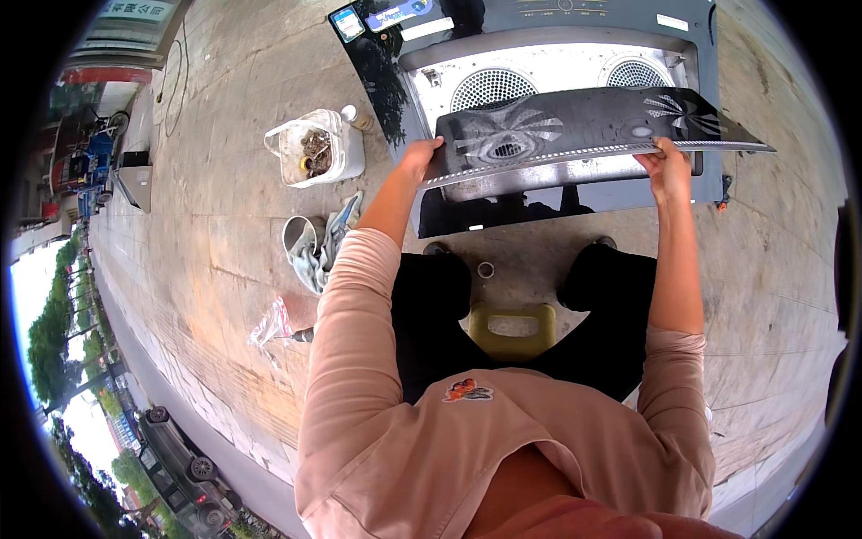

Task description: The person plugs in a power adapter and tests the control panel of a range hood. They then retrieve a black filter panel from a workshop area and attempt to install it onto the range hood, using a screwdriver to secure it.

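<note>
A dark panel (588, 135) with pale fan-shaped patterns is held tilted in both my hands. My left hand (420, 162) is closed on its left end. Farther along, my right hand (667, 171) pinches the near edge, right of the middle, where a light perforated strip runs. Beneath the panel lies a black range hood (503, 214) with a metal recess. Two round mesh vents, the left one (492, 88) and the right one (638, 72), show past the panel's far edge. The panel hides much of the recess.
Left of the hood stand a white bucket (348, 160) with dirty contents and a small bottle (359, 119). Nearer are a grey cup (294, 235), a rag (334, 241) and a plastic bag (272, 322). Between my legs are a small ring (486, 269) and a yellow-green stool (485, 340).
</note>
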A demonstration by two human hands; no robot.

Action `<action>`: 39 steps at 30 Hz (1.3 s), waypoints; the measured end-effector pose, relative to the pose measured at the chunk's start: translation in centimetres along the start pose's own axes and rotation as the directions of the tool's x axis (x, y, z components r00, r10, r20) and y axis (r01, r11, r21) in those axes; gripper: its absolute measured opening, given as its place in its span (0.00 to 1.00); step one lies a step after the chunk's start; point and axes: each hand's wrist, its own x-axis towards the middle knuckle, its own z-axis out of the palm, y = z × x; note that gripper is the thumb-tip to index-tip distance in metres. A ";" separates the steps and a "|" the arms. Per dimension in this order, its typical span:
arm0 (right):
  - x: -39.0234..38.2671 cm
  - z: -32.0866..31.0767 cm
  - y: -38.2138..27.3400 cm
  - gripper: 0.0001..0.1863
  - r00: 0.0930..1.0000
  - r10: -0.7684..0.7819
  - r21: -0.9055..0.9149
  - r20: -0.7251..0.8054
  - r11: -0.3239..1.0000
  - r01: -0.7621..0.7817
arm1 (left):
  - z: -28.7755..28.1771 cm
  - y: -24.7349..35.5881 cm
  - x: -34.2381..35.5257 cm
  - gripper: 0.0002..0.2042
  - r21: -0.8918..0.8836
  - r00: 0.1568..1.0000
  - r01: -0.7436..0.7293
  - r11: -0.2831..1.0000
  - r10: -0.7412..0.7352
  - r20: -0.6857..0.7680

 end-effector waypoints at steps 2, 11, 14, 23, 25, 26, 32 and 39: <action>0.7 0.7 0.5 0.04 0.999 0.036 0.009 0.013 0.999 -0.036 | -2.1 0.1 1.3 0.16 0.038 1.000 -0.016 0.999 0.016 -0.010; 2.9 0.4 2.6 0.06 0.998 0.062 0.018 -0.018 0.998 -0.062 | -3.1 3.5 1.4 0.15 0.636 0.983 0.028 0.771 0.093 -0.157; 2.8 -0.2 2.3 0.06 0.997 0.028 0.024 -0.069 0.999 -0.027 | 1.1 7.5 1.9 0.18 0.975 0.894 -0.070 0.210 0.448 -0.033; 2.8 -0.2 3.2 0.05 0.993 0.026 -0.011 -0.116 1.000 -0.028 | 1.8 13.1 8.4 0.15 0.934 0.596 -0.112 -0.340 0.728 0.337; 2.6 0.0 3.1 0.05 0.990 0.023 -0.023 -0.138 0.999 -0.026 | 2.4 13.5 9.0 0.13 0.939 0.595 -0.111 -0.326 0.734 0.325; 2.6 0.1 3.1 0.05 0.989 0.022 -0.028 -0.147 0.999 -0.026 | 2.6 13.7 9.2 0.12 0.944 0.590 -0.114 -0.309 0.743 0.315; 2.7 0.2 3.2 0.05 0.988 -0.007 -0.017 -0.155 1.000 0.005 | 2.4 13.1 9.5 0.09 0.941 0.563 -0.113 -0.320 0.760 0.326; 2.6 0.3 3.0 0.06 0.990 -0.004 -0.036 -0.144 0.999 -0.001 | 2.7 13.6 9.6 0.09 0.950 0.585 -0.088 -0.301 0.756 0.294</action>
